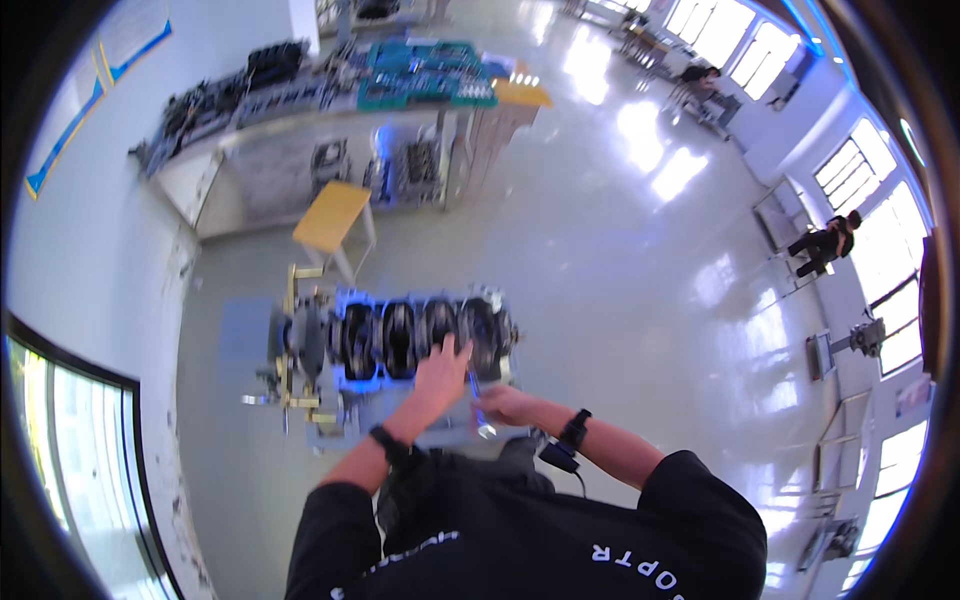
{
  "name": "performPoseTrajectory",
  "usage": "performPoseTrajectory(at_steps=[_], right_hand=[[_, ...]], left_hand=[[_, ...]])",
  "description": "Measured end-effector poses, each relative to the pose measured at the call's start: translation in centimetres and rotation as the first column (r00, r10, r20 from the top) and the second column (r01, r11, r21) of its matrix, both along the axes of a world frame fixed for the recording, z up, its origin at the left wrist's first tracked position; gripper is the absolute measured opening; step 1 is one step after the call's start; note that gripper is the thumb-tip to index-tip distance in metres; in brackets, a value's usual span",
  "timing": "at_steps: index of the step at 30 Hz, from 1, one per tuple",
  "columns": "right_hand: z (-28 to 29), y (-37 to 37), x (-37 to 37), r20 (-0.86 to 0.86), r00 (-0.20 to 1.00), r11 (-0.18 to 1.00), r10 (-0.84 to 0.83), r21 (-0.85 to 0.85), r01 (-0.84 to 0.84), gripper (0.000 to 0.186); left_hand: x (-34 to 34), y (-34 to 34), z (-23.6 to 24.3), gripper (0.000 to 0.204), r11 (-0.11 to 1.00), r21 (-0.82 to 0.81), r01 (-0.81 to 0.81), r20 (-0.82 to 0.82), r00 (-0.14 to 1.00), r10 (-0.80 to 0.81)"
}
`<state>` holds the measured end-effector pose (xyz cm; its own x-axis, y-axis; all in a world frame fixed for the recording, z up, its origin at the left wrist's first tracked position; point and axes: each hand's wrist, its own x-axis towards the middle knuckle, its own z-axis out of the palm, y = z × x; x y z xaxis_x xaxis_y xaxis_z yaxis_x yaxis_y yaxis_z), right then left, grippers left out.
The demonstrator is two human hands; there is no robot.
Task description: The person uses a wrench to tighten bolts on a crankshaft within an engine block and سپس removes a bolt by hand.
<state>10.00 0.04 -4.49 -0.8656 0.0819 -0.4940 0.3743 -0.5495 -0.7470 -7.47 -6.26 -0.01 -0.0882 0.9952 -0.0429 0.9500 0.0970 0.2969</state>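
Note:
An engine block (pixel 372 383) lies on its stand before me, its dark crankshaft (pixel 399 340) exposed along the middle. Over the near right part of the block is my left hand (pixel 441 377), fingers stretched apart and resting by the crankshaft near the far end of a wrench. My right hand (pixel 505 405), just beyond the block's near right corner, is closed on that silver wrench (pixel 484 430). One end of the tool sticks out toward me below the right hand; its far end is partly hidden at my left fingertips.
Yellow-brass stand arms (pixel 290 385) flank the block's left end. Beyond it stands a yellow-topped stool (pixel 333 217). A workbench (pixel 310 112) at the back carries engine parts and teal tool trays (pixel 425 75). At far right a person (pixel 828 243) is by the windows.

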Motion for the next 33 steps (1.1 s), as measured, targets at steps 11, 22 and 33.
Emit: performPoseTrajectory(at_steps=[11, 22, 33], right_hand=[[-0.1, -4.4, -4.3, 0.013, 0.961, 0.919, -0.277, -0.289, 0.269, 0.027], [7.9, 11.0, -1.9, 0.457, 0.888, 0.019, 0.055, 0.889, -0.458, 0.023], [5.7, 17.6, -6.5, 0.653, 0.737, -0.123, 0.174, 0.757, -0.642, 0.048]], left_hand=[[-4.6, -0.1, -1.2, 0.046, 0.994, 0.034, 0.1, 0.328, 0.939, -0.106], [-3.9, -1.9, -1.6, 0.042, 0.996, 0.051, 0.077, 0.231, 0.969, -0.087], [-2.9, -1.7, -2.0, 0.06, 0.998, 0.033, 0.054, 0.151, 0.987, -0.059]])
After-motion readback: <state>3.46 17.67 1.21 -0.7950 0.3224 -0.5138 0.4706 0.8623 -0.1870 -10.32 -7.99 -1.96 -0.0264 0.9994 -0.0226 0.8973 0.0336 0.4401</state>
